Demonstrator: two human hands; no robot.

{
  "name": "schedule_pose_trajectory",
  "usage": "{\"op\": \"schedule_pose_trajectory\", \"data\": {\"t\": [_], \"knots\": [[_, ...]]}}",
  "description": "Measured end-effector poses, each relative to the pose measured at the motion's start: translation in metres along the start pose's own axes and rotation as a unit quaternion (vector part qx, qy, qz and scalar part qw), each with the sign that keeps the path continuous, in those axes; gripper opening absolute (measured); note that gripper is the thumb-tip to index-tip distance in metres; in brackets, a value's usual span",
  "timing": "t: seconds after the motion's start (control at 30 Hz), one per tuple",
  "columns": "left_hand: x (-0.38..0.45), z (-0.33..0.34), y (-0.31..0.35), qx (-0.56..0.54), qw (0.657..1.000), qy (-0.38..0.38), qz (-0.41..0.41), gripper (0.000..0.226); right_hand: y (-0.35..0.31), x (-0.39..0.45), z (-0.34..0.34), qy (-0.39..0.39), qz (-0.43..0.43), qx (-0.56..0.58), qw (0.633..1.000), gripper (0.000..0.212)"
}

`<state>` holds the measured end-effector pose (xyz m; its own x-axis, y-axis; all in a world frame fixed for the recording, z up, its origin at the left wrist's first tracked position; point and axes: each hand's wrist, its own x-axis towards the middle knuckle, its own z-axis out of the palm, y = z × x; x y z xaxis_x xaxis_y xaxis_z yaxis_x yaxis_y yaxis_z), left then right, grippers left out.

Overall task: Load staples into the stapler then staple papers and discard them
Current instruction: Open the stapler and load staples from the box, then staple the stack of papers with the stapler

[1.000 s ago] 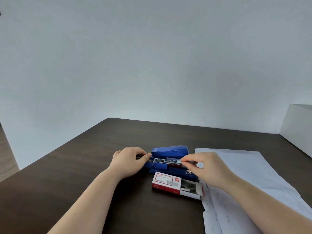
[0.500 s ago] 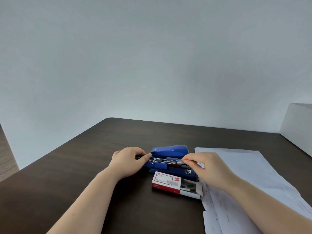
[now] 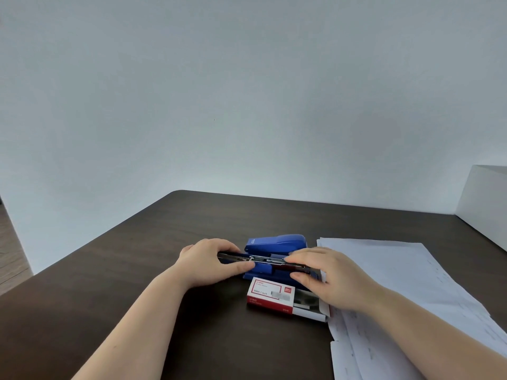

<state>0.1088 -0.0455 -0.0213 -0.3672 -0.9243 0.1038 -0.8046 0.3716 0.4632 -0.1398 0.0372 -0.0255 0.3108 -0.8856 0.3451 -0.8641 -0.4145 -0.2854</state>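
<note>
A blue stapler (image 3: pixel 277 242) lies opened on the dark table (image 3: pixel 137 270), its metal staple channel (image 3: pixel 267 259) exposed. My left hand (image 3: pixel 207 263) grips the channel's left end between thumb and fingers. My right hand (image 3: pixel 329 275) pinches the stapler's right part, forefinger on top of the channel and thumb at its near side. Whether staples sit in the channel is too small to tell. A red and white staple box (image 3: pixel 270 294) lies just in front of the stapler, its inner tray slid out to the right under my right wrist.
Loose white papers (image 3: pixel 406 275) spread over the table to the right of the stapler. A white box (image 3: pixel 482 204) stands at the far right edge. The table's left edge drops to a wooden floor (image 3: pixel 11 253).
My right hand has come down from pinching above the channel to gripping the stapler's right part. My left hand now holds more of the channel's left end.
</note>
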Motion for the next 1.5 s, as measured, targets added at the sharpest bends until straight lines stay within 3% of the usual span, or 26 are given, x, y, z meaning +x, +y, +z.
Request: {"op": "schedule_pose_trajectory", "data": {"t": [0.07,0.13,0.2,0.4,0.6,0.67,0.73,0.83,0.93,1.17,1.37,1.5], "knots": [[0.0,-0.004,-0.007,-0.019,0.999,-0.027,0.003,0.051,-0.002,0.003,0.0,-0.029,-0.008,-0.015,0.999,0.039],[-0.001,-0.009,-0.01,-0.026,0.999,-0.037,0.004,0.043,-0.002,0.006,0.001,-0.049,-0.006,-0.027,0.998,0.041],[-0.002,-0.013,-0.012,-0.038,0.999,-0.017,0.0,0.034,-0.001,0.007,0.001,-0.048,-0.006,-0.03,0.998,0.036],[-0.007,-0.022,-0.011,-0.068,0.996,0.053,-0.006,0.049,0.0,0.003,-0.002,-0.021,0.008,-0.008,1.0,0.032],[-0.013,-0.037,0.02,-0.134,0.978,0.147,0.059,0.055,0.003,0.0,-0.03,0.129,0.088,0.124,0.98,0.02],[-0.011,-0.038,0.041,-0.179,0.972,0.131,0.076,0.063,0.014,0.0,-0.043,0.138,0.132,0.108,0.976,0.021],[-0.007,-0.035,0.066,-0.19,0.971,0.099,0.105,0.067,0.027,-0.005,-0.052,0.101,0.18,0.085,0.975,0.021],[0.003,-0.018,0.1,-0.129,0.98,0.014,0.152,0.059,0.047,-0.018,-0.054,0.058,0.227,0.054,0.971,0.018],[0.01,0.01,0.118,-0.043,0.98,-0.086,0.174,0.042,0.064,-0.03,-0.052,0.071,0.255,0.06,0.963,0.017],[0.016,0.031,0.106,0.009,0.983,-0.076,0.165,0.034,0.1,-0.02,-0.04,0.071,0.274,0.027,0.959,0.022],[0.018,0.037,0.1,0.021,0.981,-0.067,0.179,0.037,0.118,0.002,-0.038,-0.006,0.284,-0.056,0.957,0.048],[0.019,0.04,0.099,0.02,0.982,-0.051,0.181,0.032,0.126,0.005,-0.029,-0.029,0.279,-0.088,0.956,0.046]]}}
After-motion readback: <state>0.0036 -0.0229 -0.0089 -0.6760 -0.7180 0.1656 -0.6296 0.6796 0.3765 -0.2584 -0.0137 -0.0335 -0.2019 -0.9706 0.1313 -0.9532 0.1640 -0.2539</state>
